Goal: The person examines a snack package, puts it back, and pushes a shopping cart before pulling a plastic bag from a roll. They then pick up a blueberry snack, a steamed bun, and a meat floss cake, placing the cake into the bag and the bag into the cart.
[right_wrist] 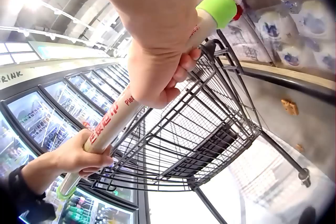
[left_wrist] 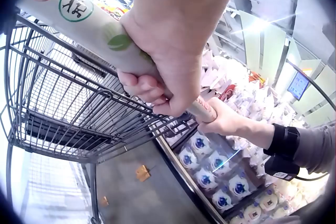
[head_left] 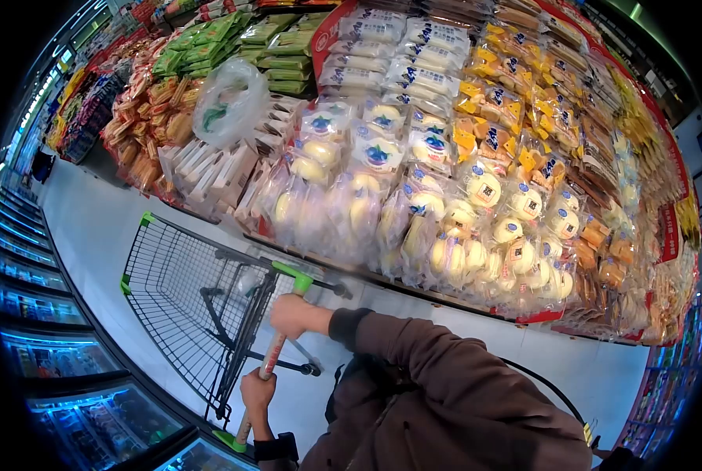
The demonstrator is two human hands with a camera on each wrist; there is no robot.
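Observation:
Both of my hands grip the pale printed handle [head_left: 272,355] of a wire shopping cart [head_left: 182,294]. My right hand [head_left: 294,315] wraps the bar near the green end cap [right_wrist: 218,8], on the side toward the packaged-food display. Lower on the bar in the head view, my left hand [head_left: 257,390] curls its fingers round it, close to the other green end. The left wrist view shows the left hand [left_wrist: 163,50] close up, thumb and fingers closed around the bar. Through the dark wire basket [right_wrist: 189,134] the pale floor shows.
A long display of bagged buns [head_left: 437,212] and wrapped snacks runs beside the cart. On top of it lies a clear plastic bag roll [head_left: 229,102]. Glass-fronted lit coolers [head_left: 60,353] line the other side of the aisle. Pale floor [head_left: 92,228] stretches ahead.

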